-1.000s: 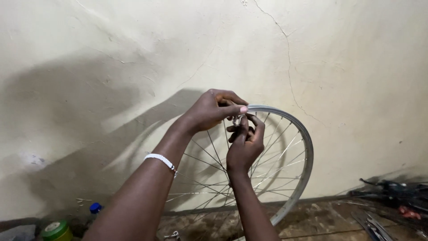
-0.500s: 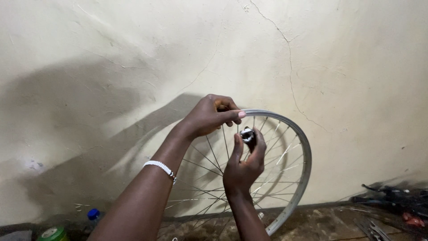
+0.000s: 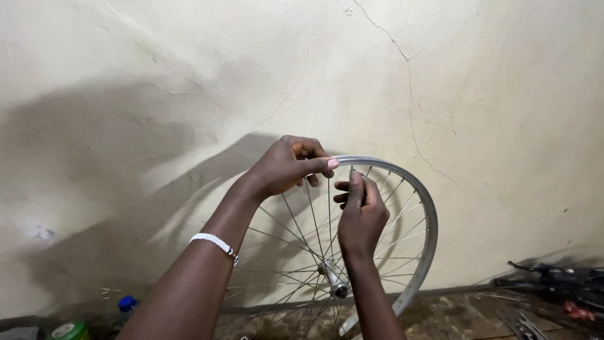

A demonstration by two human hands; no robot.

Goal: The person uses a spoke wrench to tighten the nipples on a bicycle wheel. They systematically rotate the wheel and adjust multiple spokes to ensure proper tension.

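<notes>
A silver bicycle wheel rim (image 3: 429,221) with thin spokes and a metal hub (image 3: 334,281) stands upright against a cracked cream wall. My left hand (image 3: 286,167), with a white beaded bracelet (image 3: 214,243) on its wrist, is closed over the top of the rim, its thumb lying along the rim. Just right of it and slightly lower, my right hand (image 3: 362,214) is inside the wheel. It pinches a spoke (image 3: 352,175) close to the rim, thumb pointing up. Whether a small tool sits in those fingers is hidden.
A blue-capped bottle (image 3: 127,304) and a green-lidded tin (image 3: 69,330) stand on the floor at lower left. Dark bicycle parts (image 3: 553,278), a red item (image 3: 576,310) and metal tools (image 3: 522,324) lie on the dirty floor at lower right.
My right hand has shifted a little right along the rim and turned. The small dark object seen between its fingers earlier no longer shows. My left hand keeps its hold on the rim.
</notes>
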